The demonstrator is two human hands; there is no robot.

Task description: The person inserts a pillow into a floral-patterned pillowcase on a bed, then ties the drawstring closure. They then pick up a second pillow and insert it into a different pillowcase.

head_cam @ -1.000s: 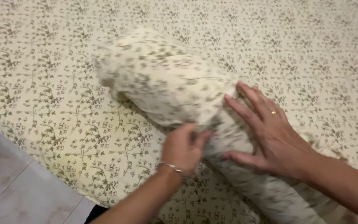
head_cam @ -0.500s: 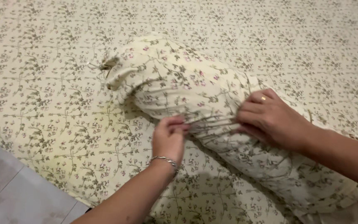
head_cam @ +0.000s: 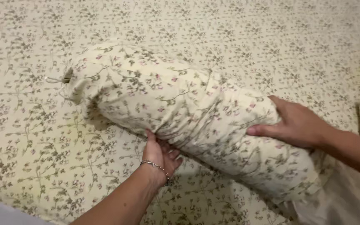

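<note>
Head view, only one there is: a long bolster pillow (head_cam: 180, 112), cylinder-shaped and plump, is laid across a bed sheet (head_cam: 271, 37) of the same soft cream cotton with small olive sprigs and tiny pink flowers. The cover is wrinkled a bit where it's being pressed. The far end, off to the left of both hands, is gathered shut with a thin drawstring (head_cam: 57, 79) poking out.

The left hand (head_cam: 160, 155) is tucked under the near side of the bolster, palm up and fingers spread open, cupping it from below rather than pinching anything. A thin silver bracelet (head_cam: 154, 166) is worn on that wrist. The right hand (head_cam: 297, 123) is laid over the top of the roll nearer its right end, fingers curled loosely around the curve, thumb pointing left along the fabric.

Compared with half a second back, the fabric isn't being bunched between the fingers any more. The left hand has been slid underneath, the right hand has been shifted further right, and the bolster's tied end now sits further left.
</note>
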